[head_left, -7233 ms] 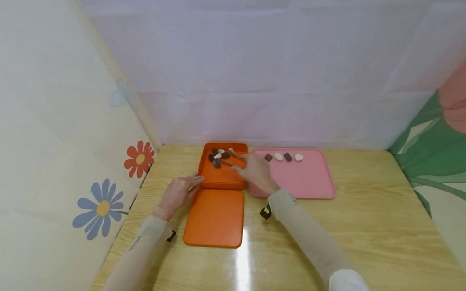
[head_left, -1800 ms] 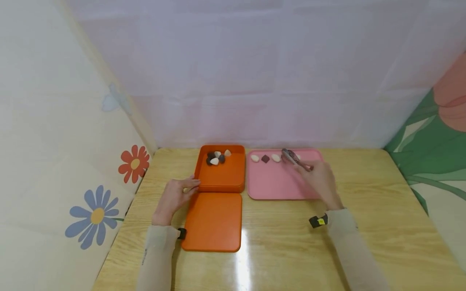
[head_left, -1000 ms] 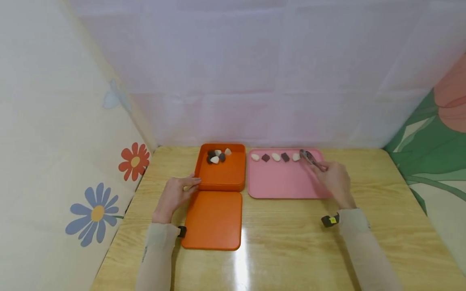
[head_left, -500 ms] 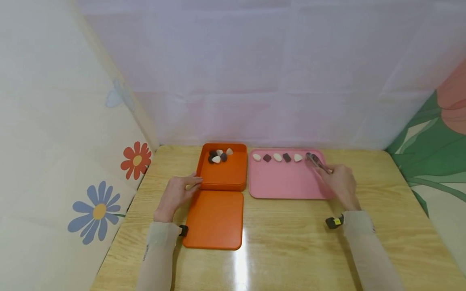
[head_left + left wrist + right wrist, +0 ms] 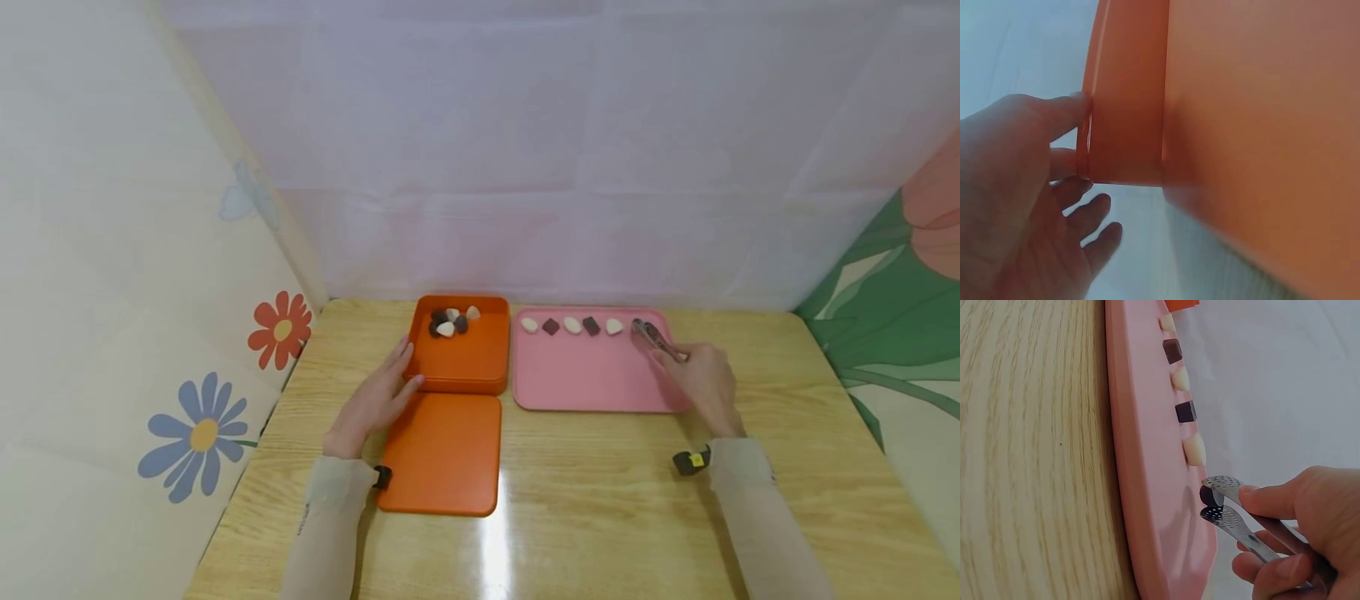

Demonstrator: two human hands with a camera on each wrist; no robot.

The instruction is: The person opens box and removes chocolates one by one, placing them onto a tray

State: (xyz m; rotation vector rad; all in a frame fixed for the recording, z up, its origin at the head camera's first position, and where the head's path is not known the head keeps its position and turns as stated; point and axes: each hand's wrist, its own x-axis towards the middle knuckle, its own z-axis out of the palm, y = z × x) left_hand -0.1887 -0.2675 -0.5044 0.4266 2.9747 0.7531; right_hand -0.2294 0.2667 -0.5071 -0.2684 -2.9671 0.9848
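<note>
My right hand (image 5: 705, 382) holds small metal tongs (image 5: 656, 338) over the right end of the pink tray (image 5: 592, 379). Between their perforated tips sits a dark rounded piece (image 5: 1210, 495), which looks like chocolate; whether both tips press on it I cannot tell. Left of it, white pieces (image 5: 614, 326) and dark pieces (image 5: 591, 325) alternate in a row along the tray's far side. At the near left corner of the orange box (image 5: 461, 367), my left hand (image 5: 375, 404) rests its outstretched fingers and thumb. Several dark and white pieces (image 5: 446, 329) lie heaped inside that box.
An orange lid (image 5: 442, 458) lies flat on the wooden table (image 5: 592, 500), just in front of the box. Box and tray stand side by side near the back wall (image 5: 450, 208). A flower-printed wall (image 5: 202, 437) borders the left side.
My right hand has carried the tongs from the orange box to the tray's right end. In the last half second it barely moves, while my left fingers spread wider along the box.
</note>
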